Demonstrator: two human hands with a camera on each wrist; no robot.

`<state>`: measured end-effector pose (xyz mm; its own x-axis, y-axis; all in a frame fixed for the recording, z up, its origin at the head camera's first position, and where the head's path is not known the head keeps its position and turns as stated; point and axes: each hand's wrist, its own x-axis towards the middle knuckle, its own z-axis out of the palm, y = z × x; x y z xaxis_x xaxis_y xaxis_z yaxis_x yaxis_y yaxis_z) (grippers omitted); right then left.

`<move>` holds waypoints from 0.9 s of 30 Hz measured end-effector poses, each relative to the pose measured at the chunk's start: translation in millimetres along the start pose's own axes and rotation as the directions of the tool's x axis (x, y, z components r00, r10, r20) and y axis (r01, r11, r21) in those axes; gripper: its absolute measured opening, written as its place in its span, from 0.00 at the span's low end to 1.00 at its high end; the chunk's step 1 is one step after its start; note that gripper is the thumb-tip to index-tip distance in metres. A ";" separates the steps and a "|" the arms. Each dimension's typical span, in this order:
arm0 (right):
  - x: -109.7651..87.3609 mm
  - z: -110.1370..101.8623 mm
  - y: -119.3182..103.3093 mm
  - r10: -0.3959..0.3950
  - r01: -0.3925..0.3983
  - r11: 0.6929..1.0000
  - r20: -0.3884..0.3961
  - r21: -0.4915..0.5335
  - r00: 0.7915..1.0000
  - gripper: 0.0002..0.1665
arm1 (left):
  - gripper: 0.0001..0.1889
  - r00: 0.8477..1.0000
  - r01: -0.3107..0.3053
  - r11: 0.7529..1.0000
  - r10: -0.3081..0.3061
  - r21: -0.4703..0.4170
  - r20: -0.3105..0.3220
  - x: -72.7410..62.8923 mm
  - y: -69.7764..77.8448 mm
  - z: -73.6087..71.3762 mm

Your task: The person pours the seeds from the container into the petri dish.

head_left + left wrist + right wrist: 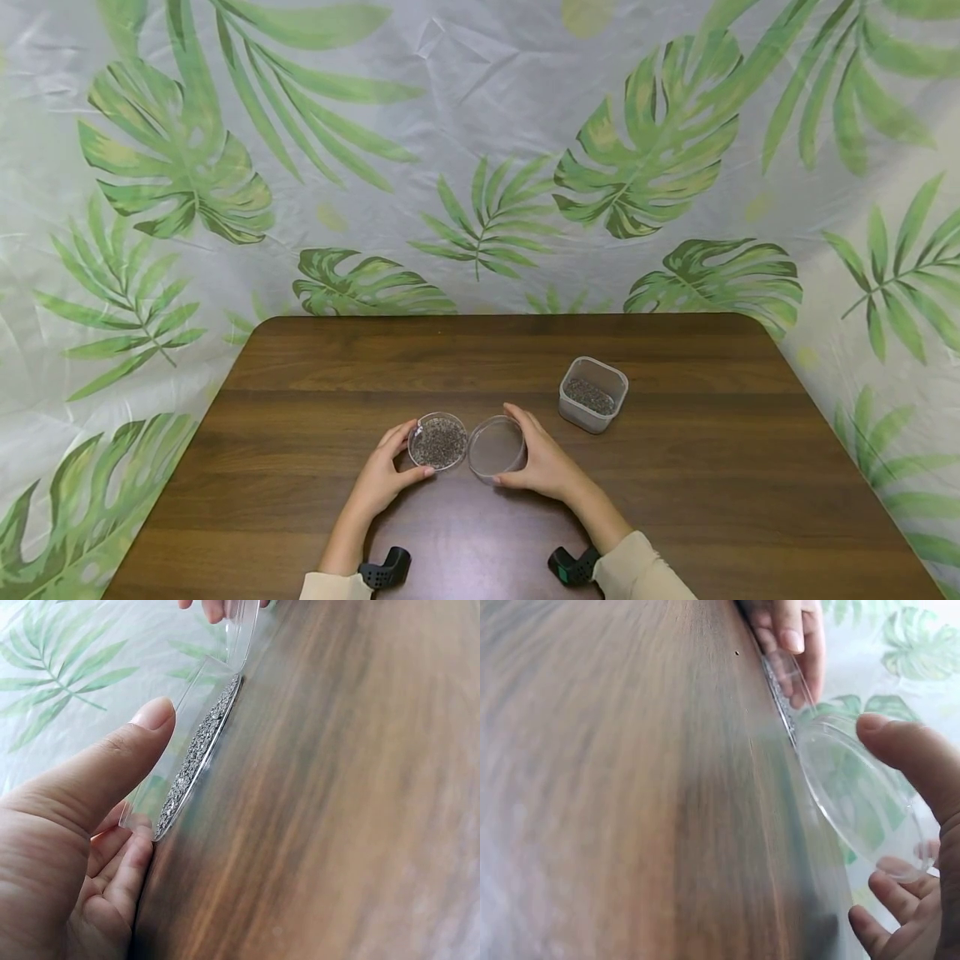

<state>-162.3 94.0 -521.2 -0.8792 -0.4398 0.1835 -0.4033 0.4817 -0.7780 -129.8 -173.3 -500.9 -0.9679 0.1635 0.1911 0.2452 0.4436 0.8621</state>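
A clear round petri dish holding a layer of grey granules rests on the table. My left hand grips it by the left side, with the thumb at the near edge and the fingers around the far edge. Just to its right, my right hand holds a clear empty petri dish lid between thumb and fingers. In the right wrist view the lid stands tilted, its lower edge close to the dish; whether it touches the table I cannot tell.
A translucent square plastic tub with more grey granules in its bottom stands behind and right of my right hand. The brown wooden table ends at a leaf-printed curtain. A black band sits on each wrist.
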 end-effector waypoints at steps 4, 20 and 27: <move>2.1 0.5 -5.4 -0.010 0.011 1.000 -0.019 0.023 1.000 0.62 | 0.39 1.000 0.016 1.000 -0.016 0.020 -0.003 1.9 -16.9 3.4; 13.3 10.0 -13.2 -0.059 0.073 0.990 -0.114 0.123 0.992 0.61 | 0.38 1.000 0.014 1.000 -0.014 0.016 -0.004 0.1 -2.1 0.8; 16.1 8.2 -39.2 -0.084 0.112 0.964 -0.124 0.241 0.989 0.55 | 0.38 1.000 0.011 1.000 -0.010 0.013 -0.004 -0.1 -5.2 1.3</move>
<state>-158.5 61.8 -492.7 -0.8670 -0.3815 0.3207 -0.4259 0.2329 -0.8743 -130.9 -174.4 -506.0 -0.9706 0.1550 0.1841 0.2357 0.4569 0.8577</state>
